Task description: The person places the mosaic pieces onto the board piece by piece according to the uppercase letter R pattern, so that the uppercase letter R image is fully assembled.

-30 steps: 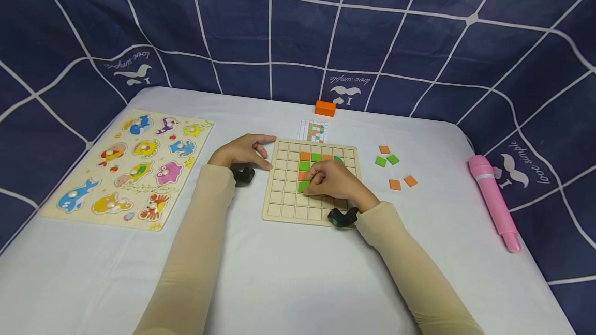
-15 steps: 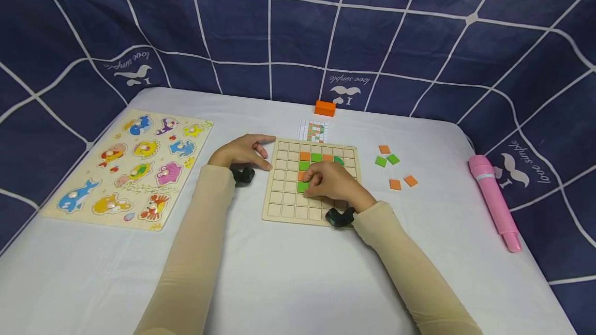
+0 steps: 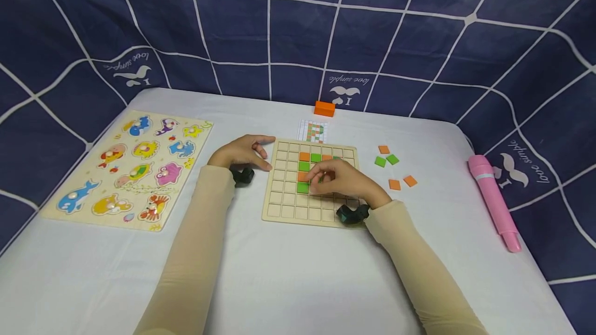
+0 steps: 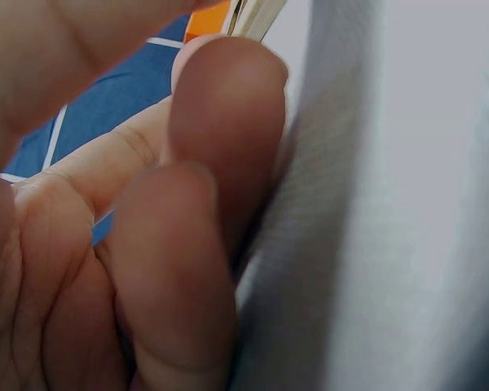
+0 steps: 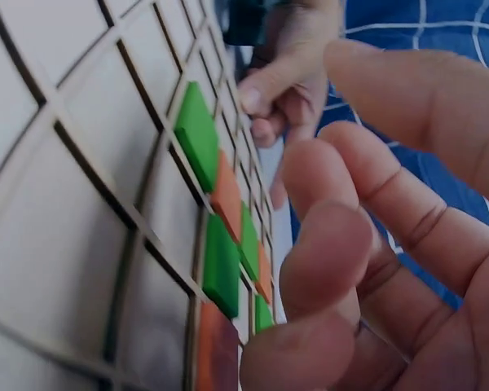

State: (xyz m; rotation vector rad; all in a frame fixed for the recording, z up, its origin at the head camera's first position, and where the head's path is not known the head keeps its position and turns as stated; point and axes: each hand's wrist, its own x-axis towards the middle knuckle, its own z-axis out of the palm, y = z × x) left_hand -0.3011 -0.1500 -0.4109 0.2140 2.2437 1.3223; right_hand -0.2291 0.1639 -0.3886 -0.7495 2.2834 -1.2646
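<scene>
A wooden grid board lies on the table, with a column of orange and green square tiles and more along a row near its far side. My right hand is over the board, just right of the lowest green tile. In the right wrist view its thumb and index finger stand apart with nothing between them. The hand hides some of the tiles from the head view. My left hand rests at the board's left edge, index finger stretched out, thumb tip by the edge; it holds nothing.
Loose orange and green tiles lie right of the board. Behind it are a pattern card and an orange block. A sea-animal knob puzzle lies left, a pink microphone-shaped object far right.
My right hand has drawn off the lowest green tile and shifted slightly right; its fingertips have parted. That tile lies in its grid square. The left hand has stayed still.
</scene>
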